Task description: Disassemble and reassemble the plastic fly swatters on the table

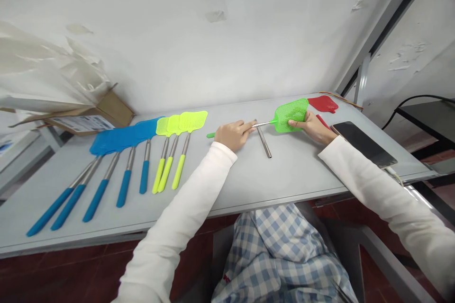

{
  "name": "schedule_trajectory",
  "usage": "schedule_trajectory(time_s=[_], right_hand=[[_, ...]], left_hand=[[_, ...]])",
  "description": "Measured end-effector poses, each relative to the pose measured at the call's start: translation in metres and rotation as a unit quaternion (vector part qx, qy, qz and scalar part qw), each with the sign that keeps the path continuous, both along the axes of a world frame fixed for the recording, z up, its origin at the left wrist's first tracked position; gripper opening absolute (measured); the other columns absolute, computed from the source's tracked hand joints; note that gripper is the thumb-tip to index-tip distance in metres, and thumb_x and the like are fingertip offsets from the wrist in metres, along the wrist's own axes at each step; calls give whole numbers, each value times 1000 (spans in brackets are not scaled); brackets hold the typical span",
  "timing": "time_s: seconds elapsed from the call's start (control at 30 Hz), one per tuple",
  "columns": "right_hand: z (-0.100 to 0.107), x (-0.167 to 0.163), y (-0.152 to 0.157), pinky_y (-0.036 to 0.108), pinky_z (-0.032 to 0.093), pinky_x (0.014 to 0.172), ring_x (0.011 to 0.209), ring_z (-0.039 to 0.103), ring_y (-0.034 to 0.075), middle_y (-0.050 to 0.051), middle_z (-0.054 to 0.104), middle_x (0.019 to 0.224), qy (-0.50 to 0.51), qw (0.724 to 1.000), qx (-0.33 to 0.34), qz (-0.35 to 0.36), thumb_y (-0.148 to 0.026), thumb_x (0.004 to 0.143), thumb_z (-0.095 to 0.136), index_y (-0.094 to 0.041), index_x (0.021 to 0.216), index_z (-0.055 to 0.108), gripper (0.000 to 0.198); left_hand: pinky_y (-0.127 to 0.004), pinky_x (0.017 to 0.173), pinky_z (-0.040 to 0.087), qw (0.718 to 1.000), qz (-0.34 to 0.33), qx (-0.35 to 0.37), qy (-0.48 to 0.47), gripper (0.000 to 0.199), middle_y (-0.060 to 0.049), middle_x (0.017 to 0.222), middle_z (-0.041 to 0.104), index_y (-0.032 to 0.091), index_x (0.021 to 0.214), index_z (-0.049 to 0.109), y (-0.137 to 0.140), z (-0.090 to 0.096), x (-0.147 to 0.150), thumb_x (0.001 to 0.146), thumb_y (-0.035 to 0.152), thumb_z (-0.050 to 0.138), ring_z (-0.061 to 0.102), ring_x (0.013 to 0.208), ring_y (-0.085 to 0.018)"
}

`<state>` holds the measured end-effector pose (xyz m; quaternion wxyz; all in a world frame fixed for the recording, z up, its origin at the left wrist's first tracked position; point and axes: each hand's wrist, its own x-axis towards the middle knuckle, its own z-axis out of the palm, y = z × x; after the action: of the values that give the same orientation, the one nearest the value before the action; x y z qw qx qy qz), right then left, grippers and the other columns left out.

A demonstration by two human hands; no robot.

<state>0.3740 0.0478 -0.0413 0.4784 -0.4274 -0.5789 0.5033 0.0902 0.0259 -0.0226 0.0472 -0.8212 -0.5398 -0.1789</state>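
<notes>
A green fly swatter (291,114) is held sideways over the table between both hands. My left hand (232,135) is closed around its handle side; the green grip end sticks out to the left, and the thin metal rod runs out to the right. At the other end, my right hand (314,129) pinches the perforated green paddle by its right edge, thumb on top. A loose metal tube (265,143) lies on the table, passing behind the rod. Beyond my right hand is a red fly swatter (323,103), partly hidden by that hand.
To the left, several blue fly swatters (124,137) and three yellow ones (183,121) lie with overlapping paddles on the grey table (284,175). A cardboard box (113,106) stands at the back left. A dark tablet or phone (364,143) with a cable lies at right.
</notes>
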Motion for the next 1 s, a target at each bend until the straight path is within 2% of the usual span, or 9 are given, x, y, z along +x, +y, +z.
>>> schedule_trajectory(time_s=[0.3,0.47,0.53,0.6,0.7,0.77,0.87,0.93,1.0], right_hand=[[2,-9,-1,43,52,95,100,68,25,6,73,110,-37,999,23,14,-51,69,81,-23,101,69,44],[-1,-9,5,42,54,90,110,63,25,5,68,121,-62,996,45,-44,-58,73,72,-28,108,63,47],[-6,-5,11,40,55,87,110,62,23,5,67,122,-55,994,46,-80,-57,76,69,-29,108,61,44],[-10,0,16,39,55,87,109,63,22,4,67,120,-53,992,51,-105,-53,78,66,-29,108,61,39],[-13,6,18,39,53,88,110,61,21,5,67,118,-109,981,85,-134,-46,84,58,-28,106,62,28],[-12,6,16,41,51,91,110,60,22,7,67,116,-196,960,125,-154,-38,88,50,-26,102,64,23],[-11,4,12,44,45,98,108,57,26,12,66,110,-356,897,188,-180,-25,88,44,-20,99,68,27],[-11,2,10,46,42,100,109,55,29,15,64,109,-442,849,207,-204,-21,86,43,-17,99,69,30],[-11,1,9,49,40,99,112,52,33,19,61,115,-500,809,197,-238,-20,86,44,-12,104,69,32]], left_hand=[[-30,68,38,1000,13,-5,-18,39,-8,99,72,25,113,71,2,6,-3,99,47,41,66,93,-23],[-30,72,41,997,53,-15,-58,35,-9,103,72,23,110,69,4,4,-3,99,44,42,66,95,-23],[-31,77,42,990,73,-7,-123,33,-8,109,71,23,115,66,2,3,-3,99,40,43,65,99,-23],[-31,82,44,971,85,3,-224,33,-8,109,71,23,126,59,-1,2,-5,99,35,43,65,100,-22],[-30,81,48,910,95,-12,-403,45,-6,104,70,23,140,44,-10,1,-10,95,23,43,65,86,-17],[-28,73,50,858,109,-49,-500,58,-5,109,67,25,143,38,-16,0,-18,87,13,44,63,76,-14],[-25,65,52,798,162,-113,-570,73,-7,119,60,26,144,35,-21,-4,-35,75,5,47,62,72,-11],[-26,67,54,789,195,-149,-564,75,-9,120,58,24,144,36,-24,-9,-51,72,4,48,63,75,-11],[-31,75,57,808,208,-155,-528,76,-10,120,56,22,143,39,-27,-17,-66,71,4,50,64,78,-13]])
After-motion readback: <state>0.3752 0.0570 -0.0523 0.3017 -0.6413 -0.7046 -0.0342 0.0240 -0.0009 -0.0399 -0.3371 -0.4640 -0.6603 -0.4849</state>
